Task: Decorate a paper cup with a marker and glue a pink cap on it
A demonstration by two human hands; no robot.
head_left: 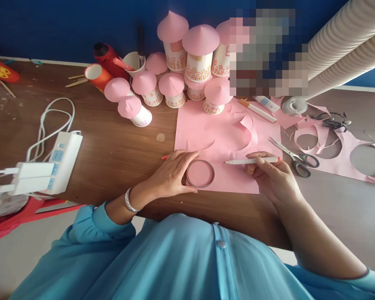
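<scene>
- The round ring (200,173) sits flat on the pink paper sheet (218,141), close to the sheet's bottom edge and toward its left corner, at 6 o'clock from the cluster of pink-roofed paper cups (175,89).
- Left hand (171,173) lies curled over the ring's 9 o'clock side, fingertips touching the rim and pressing it down, not wrapped around anything.
- Right hand (270,177) is closed in a pinch on a white pen (251,161), tip aimed toward 9 o'clock and hovering just off the ring's 2 o'clock side.
- Risk, I'd say: the ring is pinned from one side only, so a pen push along the far rim could skate it and spoil the outline.
- The sheet itself looks loose on the desk (112,150), so it could slide along with the ring.
- The ring is near the sheet's lower edge, so a small drift toward 6 o'clock may run the circle off the paper.
- Scissors (295,156) lie just beside the right hand at 3 o'clock, blades pointing its way; a quick wrist swing could catch them.
- Room: bare wood is open at 9 to 10 o'clock up to the power strip (61,164) and its cables.
- At 12 o'clock the cups crowd the sheet's top edge, and at 2 o'clock there's a tape roll (294,106) and cut-out scraps (340,152).
- The desk's near edge is close under both wrists, so there's little slack toward 6 o'clock.
</scene>
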